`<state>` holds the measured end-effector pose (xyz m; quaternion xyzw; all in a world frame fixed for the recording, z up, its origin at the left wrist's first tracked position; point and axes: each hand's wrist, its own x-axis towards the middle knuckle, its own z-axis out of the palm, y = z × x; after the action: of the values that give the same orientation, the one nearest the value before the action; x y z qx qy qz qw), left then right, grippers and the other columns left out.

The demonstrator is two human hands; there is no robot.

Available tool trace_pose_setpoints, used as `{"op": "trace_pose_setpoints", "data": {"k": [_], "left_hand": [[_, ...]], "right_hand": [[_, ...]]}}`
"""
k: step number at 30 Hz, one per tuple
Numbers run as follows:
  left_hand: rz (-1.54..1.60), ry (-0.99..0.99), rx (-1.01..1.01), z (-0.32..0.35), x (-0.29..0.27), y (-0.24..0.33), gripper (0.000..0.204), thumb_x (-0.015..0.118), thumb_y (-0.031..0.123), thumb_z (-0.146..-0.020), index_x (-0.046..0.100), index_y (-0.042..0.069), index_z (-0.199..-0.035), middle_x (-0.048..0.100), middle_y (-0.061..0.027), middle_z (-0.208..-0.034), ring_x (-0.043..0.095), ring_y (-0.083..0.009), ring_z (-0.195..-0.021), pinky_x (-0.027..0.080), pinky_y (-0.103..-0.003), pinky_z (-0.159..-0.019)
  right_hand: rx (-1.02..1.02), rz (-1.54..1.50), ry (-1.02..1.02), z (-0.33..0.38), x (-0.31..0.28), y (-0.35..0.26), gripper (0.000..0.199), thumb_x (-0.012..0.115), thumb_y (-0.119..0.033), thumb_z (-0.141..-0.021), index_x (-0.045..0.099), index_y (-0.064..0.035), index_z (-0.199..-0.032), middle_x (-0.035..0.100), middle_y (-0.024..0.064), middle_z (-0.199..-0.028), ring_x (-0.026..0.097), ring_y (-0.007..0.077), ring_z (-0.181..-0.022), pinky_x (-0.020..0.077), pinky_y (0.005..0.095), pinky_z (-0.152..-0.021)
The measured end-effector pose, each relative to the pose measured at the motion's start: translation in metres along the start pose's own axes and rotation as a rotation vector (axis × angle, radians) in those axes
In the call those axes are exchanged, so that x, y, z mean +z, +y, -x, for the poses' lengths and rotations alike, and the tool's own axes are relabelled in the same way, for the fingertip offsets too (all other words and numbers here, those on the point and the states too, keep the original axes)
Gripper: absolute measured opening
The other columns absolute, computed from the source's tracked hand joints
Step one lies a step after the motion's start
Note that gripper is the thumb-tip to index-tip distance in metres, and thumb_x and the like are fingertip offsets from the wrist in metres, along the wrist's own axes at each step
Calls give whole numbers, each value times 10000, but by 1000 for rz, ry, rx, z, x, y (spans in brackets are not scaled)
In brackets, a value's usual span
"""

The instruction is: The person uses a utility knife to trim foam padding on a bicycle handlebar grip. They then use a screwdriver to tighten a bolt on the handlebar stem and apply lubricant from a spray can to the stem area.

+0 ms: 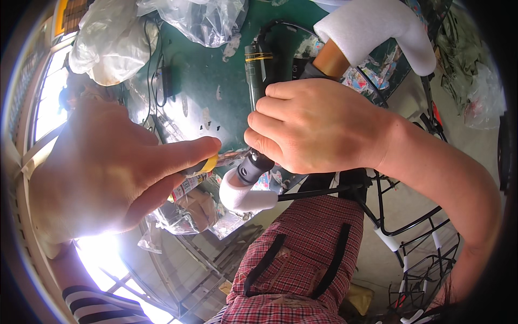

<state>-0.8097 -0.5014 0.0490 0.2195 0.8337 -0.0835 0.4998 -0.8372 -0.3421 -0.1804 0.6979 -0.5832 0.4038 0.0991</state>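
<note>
My right hand [318, 124] is closed round the dark body of a corded electric screwdriver [254, 75], with yellow bands near its top. Its lower end is partly hidden by my fingers. Just beneath them sits a black tube fitting [251, 171] with a round hole, joined to a curved tube in white foam padding [240, 195]. At the left, my left hand [108, 162] has its index finger stretched out and its thumb apart, with nothing visibly held. Behind those fingertips are a black-and-yellow object [208, 163] and a labelled can or bottle [186, 186].
A green work table [199, 81] carries clear plastic bags [202, 21] and a black cable [150, 70]. A padded white tube [372, 27] arches over the far right. Black metal frames [394, 232] stand at the right, beside my plaid apron [302, 248].
</note>
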Motion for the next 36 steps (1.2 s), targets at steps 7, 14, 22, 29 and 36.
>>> {"op": "trace_pose_setpoints", "data": {"k": [7, 14, 22, 29, 36], "left_hand": [[-41, 27, 8, 2, 5, 1, 498, 738, 162, -745, 670, 134, -1238, 591, -43, -609, 556, -216, -507, 447, -400, -556], [-8, 29, -19, 6, 5, 3, 462, 724, 183, -760, 683, 145, -1219, 604, -38, -615, 539, -212, -488, 449, -385, -515], [147, 84, -131, 9, 7, -2, 445, 679, 140, -818, 660, 127, -1262, 709, -91, -784, 572, -195, -523, 460, -337, -533], [324, 481, -671, 1, 160, -27, 498, 606, 124, -894, 541, 172, -1385, 639, -191, -717, 637, -376, -636, 488, -467, -613], [683, 566, -836, -60, 278, -3, 640, 600, 41, -859, 405, 129, -1463, 651, -238, -1001, 651, -443, -851, 514, -497, -744]], "right_hand": [[18, -10, 21, 1, 4, 0, 206, 644, -113, -805, 660, -80, -602, 614, 6, -692, 604, 159, -721, 505, 305, -690], [13, -28, 2, 0, 2, -1, 196, 632, -112, -805, 655, -84, -612, 604, 3, -699, 605, 160, -722, 503, 301, -699], [13, 30, -48, 6, 1, 1, 131, 623, -140, -792, 650, -76, -681, 600, 4, -732, 597, 158, -746, 485, 302, -686], [3, 7, 14, -6, 3, -3, 71, 620, -127, -756, 587, -72, -727, 508, 2, -710, 545, 148, -699, 449, 279, -655], [40, 14, -47, -12, -8, -5, 59, 627, -116, -783, 606, -62, -790, 519, 9, -720, 550, 159, -701, 465, 278, -692]]}}
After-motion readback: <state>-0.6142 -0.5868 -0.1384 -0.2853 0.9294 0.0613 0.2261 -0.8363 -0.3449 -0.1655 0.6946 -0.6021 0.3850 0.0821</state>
